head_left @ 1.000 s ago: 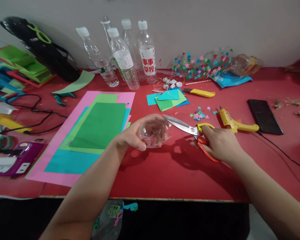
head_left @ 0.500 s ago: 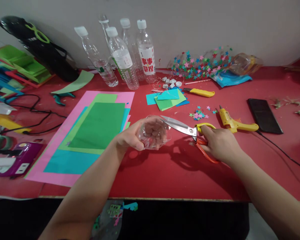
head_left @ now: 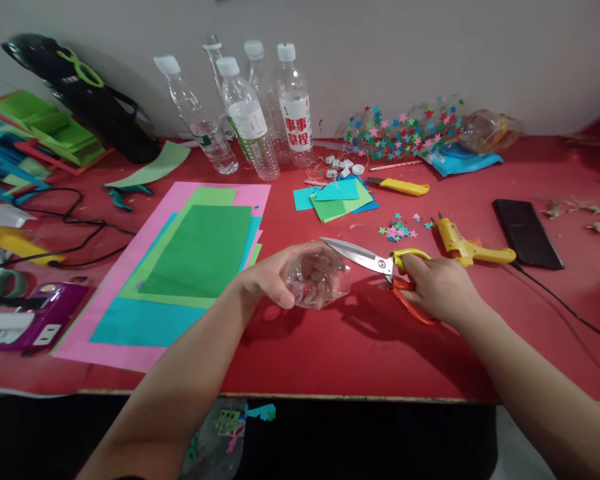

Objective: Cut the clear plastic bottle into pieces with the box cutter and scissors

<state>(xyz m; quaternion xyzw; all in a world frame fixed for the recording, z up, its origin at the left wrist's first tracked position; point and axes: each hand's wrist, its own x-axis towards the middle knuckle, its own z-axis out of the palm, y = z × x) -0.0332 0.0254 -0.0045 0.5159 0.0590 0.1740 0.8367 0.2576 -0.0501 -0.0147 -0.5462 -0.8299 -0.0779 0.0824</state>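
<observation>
My left hand is wrapped round a clear plastic piece that looks like a cut bottle part, held above the red table. My right hand grips scissors with one yellow and one orange-red handle. The scissor blades look closed and point left, their tip at the upper rim of the clear piece; whether they touch it I cannot tell. Left of my hands lies a stack of pink, blue and green paper.
Several plastic bottles stand at the back. A yellow cutter, small stars, a yellow glue gun with a cord and a black phone lie to the right. A purple device sits at the left.
My left hand has moved slightly right and down with the clear piece, which has turned a little. The scissors and my right hand have barely moved.
</observation>
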